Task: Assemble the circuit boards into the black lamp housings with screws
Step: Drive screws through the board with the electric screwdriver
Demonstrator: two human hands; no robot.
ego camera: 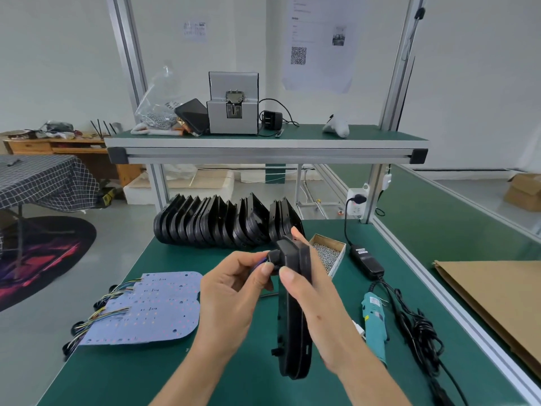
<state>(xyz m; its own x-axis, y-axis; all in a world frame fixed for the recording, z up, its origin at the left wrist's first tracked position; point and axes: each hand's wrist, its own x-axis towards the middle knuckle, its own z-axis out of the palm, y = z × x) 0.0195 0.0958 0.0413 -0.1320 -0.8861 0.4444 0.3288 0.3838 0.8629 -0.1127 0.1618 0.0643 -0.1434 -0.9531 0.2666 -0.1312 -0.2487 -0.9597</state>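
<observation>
Step in hand, as I judge: wiring stage, before any screw. Black lamp housing [293, 312] held on edge above bench, between both hands. Right hand [319, 312] wraps housing from right side, thumb across top. Left hand [231, 297] pinches small black connector [273, 257] with coloured wires at housing's upper left. Whether board is already inside, cannot tell.

Next move probably needs: pass connector fully through, lay housing flat, then reach for electric screwdriver [375, 325] just right of right hand and screw box [328, 254] behind it. Circuit boards [152, 309] lie left of left hand; spare housings [222, 224] stand beyond both hands.
</observation>
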